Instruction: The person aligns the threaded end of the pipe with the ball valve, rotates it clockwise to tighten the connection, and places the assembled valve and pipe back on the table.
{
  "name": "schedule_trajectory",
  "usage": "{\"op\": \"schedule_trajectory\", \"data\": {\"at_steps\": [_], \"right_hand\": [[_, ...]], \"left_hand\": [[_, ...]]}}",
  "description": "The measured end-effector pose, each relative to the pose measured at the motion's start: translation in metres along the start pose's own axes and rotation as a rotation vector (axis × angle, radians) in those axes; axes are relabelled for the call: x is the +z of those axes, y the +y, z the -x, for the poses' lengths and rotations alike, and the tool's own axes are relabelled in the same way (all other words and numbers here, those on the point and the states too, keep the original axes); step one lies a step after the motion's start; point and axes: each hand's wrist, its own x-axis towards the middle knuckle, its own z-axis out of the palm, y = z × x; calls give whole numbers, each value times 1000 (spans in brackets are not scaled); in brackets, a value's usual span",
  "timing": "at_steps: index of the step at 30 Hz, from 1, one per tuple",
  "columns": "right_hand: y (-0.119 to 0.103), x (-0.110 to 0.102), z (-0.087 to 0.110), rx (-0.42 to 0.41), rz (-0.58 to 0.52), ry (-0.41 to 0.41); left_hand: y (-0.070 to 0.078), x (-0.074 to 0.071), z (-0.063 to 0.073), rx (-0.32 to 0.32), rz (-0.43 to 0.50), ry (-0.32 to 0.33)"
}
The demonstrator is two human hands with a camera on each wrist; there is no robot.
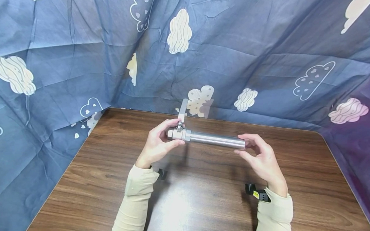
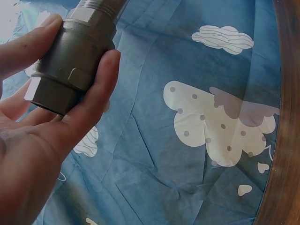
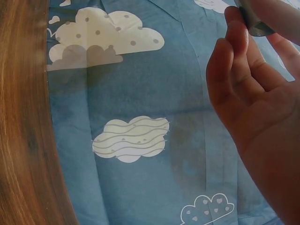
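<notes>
A metal ball valve with a flat lever handle is joined to a shiny steel pipe. Both are held up over the table, the pipe sloping slightly down to the right. My left hand grips the valve body between thumb and fingers. In the left wrist view the valve's hexagonal end points back toward the palm, and threads show beyond the body. The fingertips and thumb of my right hand pinch the pipe's far end. Only that end of the pipe shows in the right wrist view.
A brown wood-grain table lies below, with a bright glare near its front. Behind it and along its sides hangs a blue cloth printed with clouds. A dark wrist-camera mount sits by the right cuff.
</notes>
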Motion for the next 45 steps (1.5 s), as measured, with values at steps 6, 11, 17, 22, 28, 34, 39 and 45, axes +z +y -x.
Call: {"op": "schedule_trajectory", "data": {"at_steps": [6,11,17,22,28,34,39,45], "right_hand": [[1,0,0,-8,15,4],[2,0,0,-5,17,1],[0,0,-1,-1,40,-3],[1,-1,-1,2,56,-9],[1,-2,0,18,66,-17],[1,-2,1,52,75,-35],[1,-3,1,75,74,-49],[0,-3,1,105,75,-66]], "left_hand": [[0,0,0,-1,7,0],[0,0,-1,0,10,0],[2,0,0,3,13,-1],[3,-1,0,2,20,-3],[3,-1,0,7,23,-4],[2,-1,0,13,25,-1],[2,0,0,18,30,-1],[1,0,-1,29,32,-4]]}}
